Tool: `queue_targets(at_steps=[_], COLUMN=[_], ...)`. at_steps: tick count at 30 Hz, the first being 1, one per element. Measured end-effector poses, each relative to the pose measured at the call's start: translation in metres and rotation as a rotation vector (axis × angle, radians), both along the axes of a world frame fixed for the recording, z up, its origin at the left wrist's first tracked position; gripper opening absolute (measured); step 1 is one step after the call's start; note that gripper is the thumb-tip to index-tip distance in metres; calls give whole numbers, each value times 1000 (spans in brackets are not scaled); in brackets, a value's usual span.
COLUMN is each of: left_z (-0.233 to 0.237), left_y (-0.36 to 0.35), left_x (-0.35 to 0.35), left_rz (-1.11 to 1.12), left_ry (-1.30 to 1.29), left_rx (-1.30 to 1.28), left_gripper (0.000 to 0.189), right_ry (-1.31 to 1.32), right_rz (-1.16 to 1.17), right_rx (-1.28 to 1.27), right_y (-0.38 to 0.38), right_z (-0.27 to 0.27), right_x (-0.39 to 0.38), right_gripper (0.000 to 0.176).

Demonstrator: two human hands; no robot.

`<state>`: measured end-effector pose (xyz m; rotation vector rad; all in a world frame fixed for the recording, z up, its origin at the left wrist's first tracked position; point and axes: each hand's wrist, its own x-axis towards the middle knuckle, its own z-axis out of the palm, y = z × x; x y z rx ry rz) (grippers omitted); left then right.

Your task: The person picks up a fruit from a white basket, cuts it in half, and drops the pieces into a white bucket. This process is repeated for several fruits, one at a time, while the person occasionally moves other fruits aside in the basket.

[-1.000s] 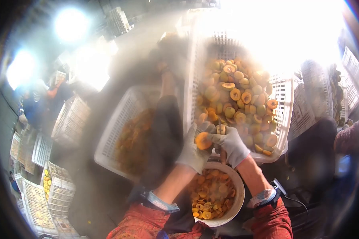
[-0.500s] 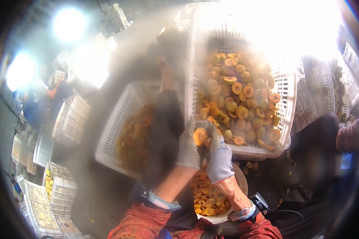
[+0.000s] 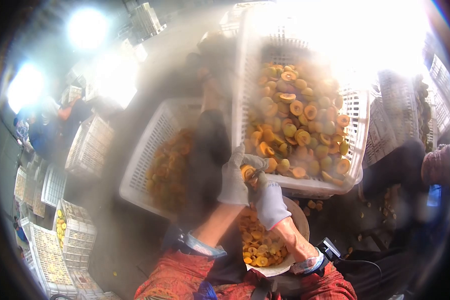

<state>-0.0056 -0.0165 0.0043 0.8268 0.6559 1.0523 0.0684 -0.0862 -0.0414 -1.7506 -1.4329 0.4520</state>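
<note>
My left hand (image 3: 233, 178), in a pale knit glove, is closed around an orange fruit half that looks like a peach half (image 3: 248, 173). Its cut face points toward me. Against it presses my right hand (image 3: 270, 201), also gloved, with the fingers curled; a small dark shape shows between them, but I cannot make out what it is. Both hands are at the near corner of a white slatted basket (image 3: 356, 183) heaped with fruit halves (image 3: 302, 137). Below my wrists stands a round pale bucket (image 3: 299, 220) holding cut orange pieces (image 3: 262, 244).
Left of my dark-clothed leg (image 3: 207, 150) sits another white basket (image 3: 135, 165) with orange fruit. Stacked crates (image 3: 80, 235) stand at far left, near a person in blue (image 3: 45, 127). At right are another person's sleeve (image 3: 435, 167) and fruit scraps (image 3: 315, 205) on the floor.
Both hands have shifted slightly left and down. The fruit half has turned and is more covered by my fingers; the right hand has tilted against it.
</note>
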Motion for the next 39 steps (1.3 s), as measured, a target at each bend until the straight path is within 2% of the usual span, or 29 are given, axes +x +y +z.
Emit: queue_targets(at_steps=[2, 4, 5, 7, 8, 10, 11, 12, 14, 16, 18, 19, 21, 22, 23, 24, 25, 26, 28, 29, 30, 31, 32, 33, 34, 36, 37, 38, 39], left_z=[10, 14, 14, 15, 18, 27, 33, 36, 34, 32, 27, 19, -1, 2, 10, 19, 28, 58, 61, 51, 43, 38, 54, 41, 39, 39, 4, 8, -14], left_y=[-5, -6, -6, -9, -13, -21, -24, -26, -29, -29, -30, -27, -22, -15, 0, 17, 30, 25, 30, 31, 34, 29, 13, 18, 5, -12, -8, -19, -14], left_x=[0, -2, -5, -4, -3, 1, 3, 5, 8, 10, 7, 6, 1, -9, -27, -46, -58, -66, -84, -88, -94, -85, -63, -49, -37, -7, 14, 15, 26], left_rz=[-5, -9, -74, -143, -137, -135, -118, -101, -60, -20, -119, -125, -35, -40, -18, 4, 25, 90, 108, 104, 116, 155, 163, 69, -44, -185, -304, -281, -342], left_ry=[52, 105, 159, 211, 257, 296, 303, 310, 290, 266, -58, -59, -210, -210, -543, -876, -1210, -1173, -1142, -1035, -928, -796, -801, -832, -735, -622, -709, -587, -631], left_rx=[-7, -13, 116, 246, 323, 396, 197, 0, -9, -10, -169, -168, -392, -393, -442, -486, -529, -370, -350, -229, -91, -168, -272, -379, -335, -553, -553, -466, -417], left_gripper=[48, 48, 48, 48, 49, 51, 52, 54, 50, 47, 45, 45, 33, 33, 29, 35, 47, 63, 67, 67, 66, 65, 63, 61, 57, 41, 33, 31, 30], right_ry=[22, 437, 437, 863, 862, 911, 596, 597, -343, -234, 458, 456, 10, -217, -843, -694, -666, -641, -396, -443, -505, -643, -672, -860, -808, -809, -766, -725, -733], right_rz=[26, 256, 252, 502, 497, 580, 488, 484, 426, 489, 658, 652, 814, 888, 1118, 973, 1051, 1130, 831, 711, 309, 136, -25, -72, -156, -115, -110, -118, -103], right_rx=[42, -269, -265, -226, -226, -523, -543, -543, -95, -79, -303, -301, -420, -474, -716, -742, -693, -646, -571, -286, -224, -147, -235, -78, -19, -95, -70, -61, -52], right_y=[-1, -10, -13, -18, -20, -23, -23, -23, -23, -22, -20, -23, -36, -39, -38, -56, -61, -64, -43, -28, -8, 11, 17, 32, 54, 65, 70, 74, 75], right_z=[13, 48, 57, 68, 66, 64, 79, 67, 46, 46, 51, 58, 80, 85, 78, 45, 31, 26, 48, 50, 58, 51, 93, 71, 42, 36, 25, 14, 9], right_x=[5, 16, 22, 32, 39, 50, 47, 45, 36, 47, 58, 62, 66, 67, 56, 63, 72, 80, 103, 113, 118, 136, 120, 137, 157, 160, 166, 174, 179], right_gripper=[25, 21, 21, 18, 18, 18, 18, 18, 20, 19, 17, 17, 27, 32, 33, 28, 25, 22, 14, 11, 21, 22, 18, 20, 19, 21, 25, 29, 29])
